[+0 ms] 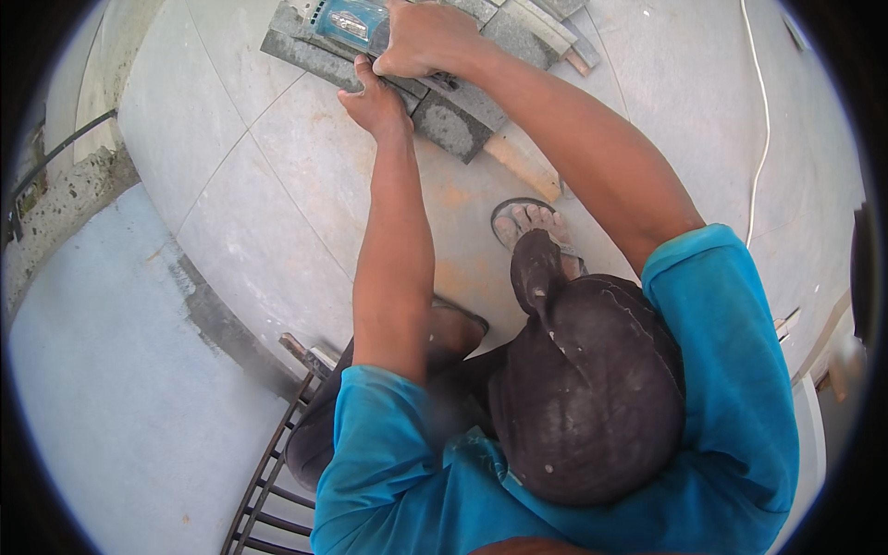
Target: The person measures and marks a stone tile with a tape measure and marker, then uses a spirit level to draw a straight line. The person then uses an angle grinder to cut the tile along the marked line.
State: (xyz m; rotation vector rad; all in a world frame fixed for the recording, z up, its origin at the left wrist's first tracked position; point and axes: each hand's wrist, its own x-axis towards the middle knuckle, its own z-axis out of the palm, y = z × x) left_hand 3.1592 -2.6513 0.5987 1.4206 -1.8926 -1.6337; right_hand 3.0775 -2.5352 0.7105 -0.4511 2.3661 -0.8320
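Observation:
At the top of the head view, my right hand is wrapped around a blue power tool with dark vent slots at one end. Its cutting or working end is hidden. Just below it, my left hand grips the near edge of a grey stone tile, thumb pointing up beside the tool; its other fingers are partly hidden. Several rough grey stone tiles lie side by side beneath both hands. One speckled tile sticks out toward me, right of my left hand.
Wooden strips lie beside and under the tiles. The floor has large pale tiles with dust on them. A white cable runs down the right side. Dark metal bars stand at lower left. My sandalled foot is near the tiles.

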